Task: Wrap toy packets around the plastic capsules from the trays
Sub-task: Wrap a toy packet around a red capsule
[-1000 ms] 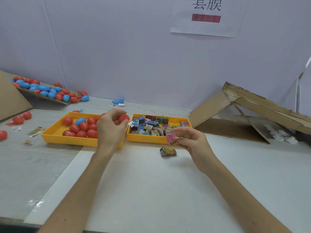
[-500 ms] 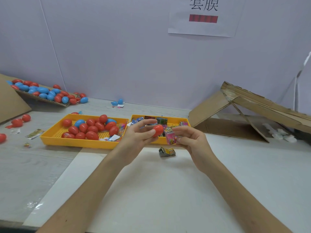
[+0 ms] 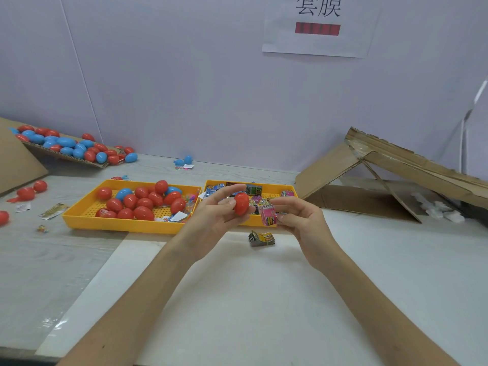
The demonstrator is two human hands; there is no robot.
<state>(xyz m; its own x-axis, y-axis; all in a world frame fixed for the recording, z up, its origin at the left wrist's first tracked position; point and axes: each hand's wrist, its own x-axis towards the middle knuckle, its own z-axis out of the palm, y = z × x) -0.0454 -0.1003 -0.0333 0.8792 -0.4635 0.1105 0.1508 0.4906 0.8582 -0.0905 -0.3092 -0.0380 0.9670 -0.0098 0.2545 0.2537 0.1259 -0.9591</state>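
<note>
red capsule [image 3: 241, 203], pink packet [image 3: 267, 217], yellow trays [image 3: 126, 225]

- Red capsule [image 3: 241, 203]: egg-shaped, glossy, closed. Held about upright between thumb and fingers of left hand [image 3: 214, 220], in front of right tray [image 3: 272, 185].
- Pink packet [image 3: 268, 217]: small printed sleeve, pinched in right hand [image 3: 301, 220], just beside red capsule. Contact between them not clear.
- Left tray [image 3: 118, 225]: yellow, holds heap of capsules [image 3: 144, 213], mostly red, two blue.
- Right tray: yellow, holds mixed packets [image 3: 253, 190] of many colours.
- Loose packet [image 3: 261, 238]: yellow and black, crumpled, lies alone just in front of right tray.
</note>
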